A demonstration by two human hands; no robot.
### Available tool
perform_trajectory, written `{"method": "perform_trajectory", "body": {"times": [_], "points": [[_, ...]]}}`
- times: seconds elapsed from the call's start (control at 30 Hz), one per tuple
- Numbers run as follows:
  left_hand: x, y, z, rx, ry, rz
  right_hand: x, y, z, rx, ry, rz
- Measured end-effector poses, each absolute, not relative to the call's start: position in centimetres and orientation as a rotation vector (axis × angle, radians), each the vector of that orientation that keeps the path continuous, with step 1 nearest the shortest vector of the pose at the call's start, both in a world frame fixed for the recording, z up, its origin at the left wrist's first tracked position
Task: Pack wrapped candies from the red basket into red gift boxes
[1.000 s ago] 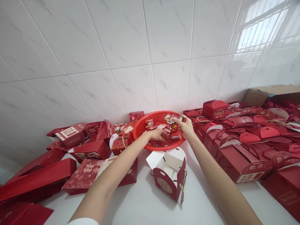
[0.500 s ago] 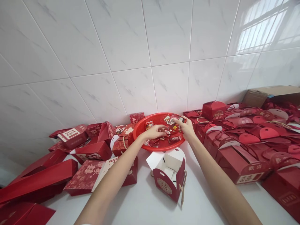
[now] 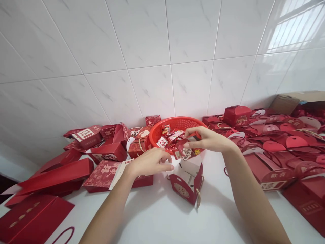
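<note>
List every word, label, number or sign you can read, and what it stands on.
"歡喜", apparently, on the large red box at right.
"囍", seemingly, on the white label of a red box at left.
Too small or blurred: print on the packet in the right hand, the sweets, other boxes.

Ok, now has left hand [image 3: 149, 162] out of the basket [image 3: 155, 135], and brings red packets [image 3: 187, 153] nearer in right hand [image 3: 208, 138].

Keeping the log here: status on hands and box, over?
Right hand gripping red packet. Left hand part open, no item visible. Box top open, left hand close by.
</note>
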State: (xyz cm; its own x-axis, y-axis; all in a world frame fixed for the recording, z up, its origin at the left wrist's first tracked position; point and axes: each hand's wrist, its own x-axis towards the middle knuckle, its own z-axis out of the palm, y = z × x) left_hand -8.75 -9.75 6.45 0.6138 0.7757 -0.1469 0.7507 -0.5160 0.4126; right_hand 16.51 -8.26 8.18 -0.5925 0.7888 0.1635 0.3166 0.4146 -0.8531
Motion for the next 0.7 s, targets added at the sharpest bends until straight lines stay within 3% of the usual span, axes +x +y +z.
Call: {"method": "perform_trajectory", "body": {"times": [0.17, 0.7], "points": [[-9.3, -11.0, 6.5, 2.342, 1.318, -0.041, 15.2, -9.4, 8.6, -0.908, -2.391, 1.042], [-9.3, -11.5, 5.7, 2.33, 1.216, -0.158, 13.5, -9.6, 8.0, -0.954, -2.337, 0.918]]}}
